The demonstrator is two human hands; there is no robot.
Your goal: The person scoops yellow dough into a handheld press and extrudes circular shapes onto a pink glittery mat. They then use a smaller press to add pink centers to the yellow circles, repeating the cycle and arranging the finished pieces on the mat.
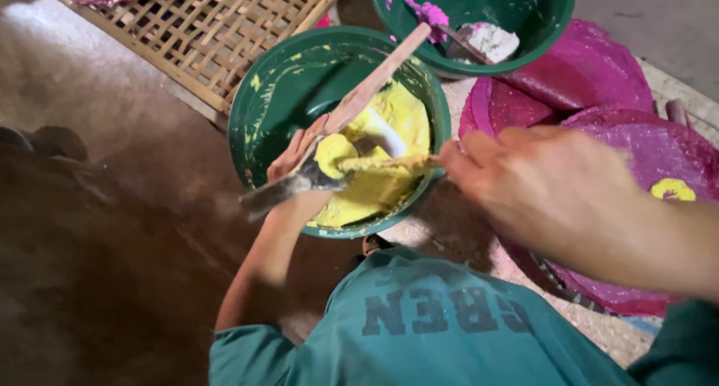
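We hold a paste-coated stick (pixel 389 162) pinched in our right hand (pixel 554 191) over the green bowl (pixel 273 94) of yellow paste (pixel 397 120), our left hand (pixel 296 155) gripping a dark scoop (pixel 292 185), so we should scrape slowly, keeping drips inside the rim.

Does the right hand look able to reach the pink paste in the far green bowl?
Probably yes. The far green bowl is open on top, and nothing lies between its pink paste and the right hand. However, the fingers pinch a stick coated in yellow, so they are not free to grasp.
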